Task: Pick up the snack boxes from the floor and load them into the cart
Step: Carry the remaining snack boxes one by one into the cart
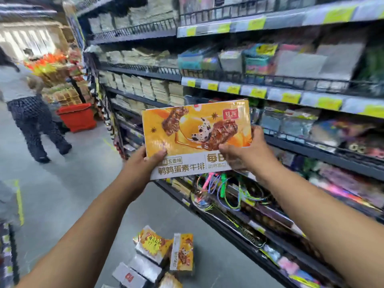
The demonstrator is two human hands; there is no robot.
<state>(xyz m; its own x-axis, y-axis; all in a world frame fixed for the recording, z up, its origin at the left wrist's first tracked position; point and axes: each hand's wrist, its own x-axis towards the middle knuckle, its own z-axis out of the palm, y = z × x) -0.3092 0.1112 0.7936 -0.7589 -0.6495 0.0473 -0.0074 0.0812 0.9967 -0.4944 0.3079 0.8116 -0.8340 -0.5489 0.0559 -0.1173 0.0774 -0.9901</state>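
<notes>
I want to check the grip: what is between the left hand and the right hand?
In the head view, only the snack box spans between left hand and right hand.

Grey floor (62, 183) — dark stocked shelves (291, 84) along the right of the aisle.

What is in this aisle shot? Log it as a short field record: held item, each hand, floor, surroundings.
held item: flat orange-and-white cardboard snack box, printed face toward the camera, raised at shelf height
left hand: grips the box's lower left corner
right hand: grips the box's lower right edge
floor: several more orange-and-white snack boxes in a loose pile on the grey floor
surroundings: dark metal shelves on the right; red plastic basket and another person further down the aisle
cart: not identifiable in this view
</notes>
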